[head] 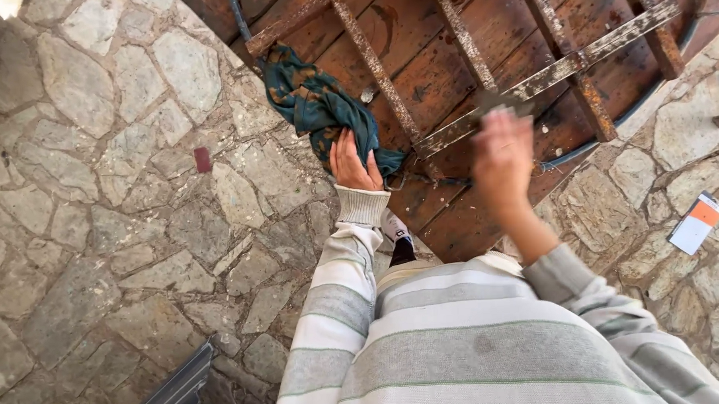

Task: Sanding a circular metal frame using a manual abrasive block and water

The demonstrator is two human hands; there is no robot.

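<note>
1. Person in a grey-and-white striped knit sweater [460,342] fills lower centre of frame, both arms stretched up toward a round dark-brown wooden tabletop lying upside down [442,72], upper centre to upper right.
2. Left hand [352,162], centre frame: fingers curled down and closed on a crumpled dark teal cloth with rust-coloured stains [312,108]; cloth runs from the hand up-left along the tabletop's edge, partly on the stone.
3. Right hand [503,161], right of centre, motion-blurred: fingers bent around a small dark grey pad-like thing [499,101] at the fingertips; what it is, cannot tell. It sits against a rusty, paint-flaked metal frame bar [531,84] crossing the wood.
4. Frame bars form a grid over the underside, upper centre to upper right.
5. Irregular grey stone paving [112,195] covers left half and right edge.
6. Small white-and-orange flat card [696,222] lies on the stones, right edge, well apart from both hands.
7. Small dark red scrap [203,160] on stones, left of centre.
</note>
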